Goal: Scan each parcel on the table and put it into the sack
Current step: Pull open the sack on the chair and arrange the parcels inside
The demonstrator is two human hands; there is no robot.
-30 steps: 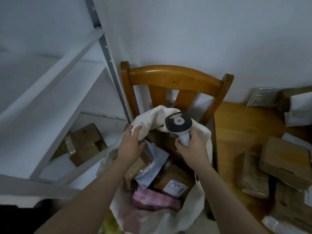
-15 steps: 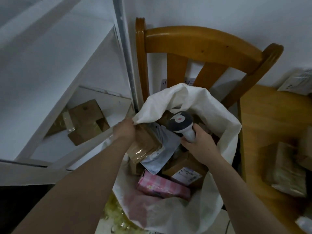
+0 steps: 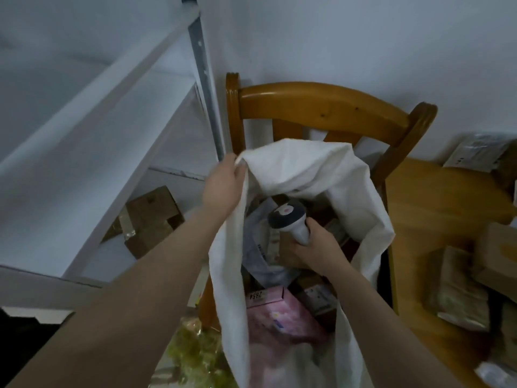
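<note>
White wall fills the far side, with white shelving at left holding a cardboard box. Right of it stands a wooden chair, and a wooden table at right carries wrapped parcels. In front of the chair back a white sack gapes open, holding a pink box near and a grey mailer behind it. The left hand grips the sack's far-left rim, fingers curled over the cloth. Inside the mouth, the right hand wraps round the handle of a barcode scanner.
</note>
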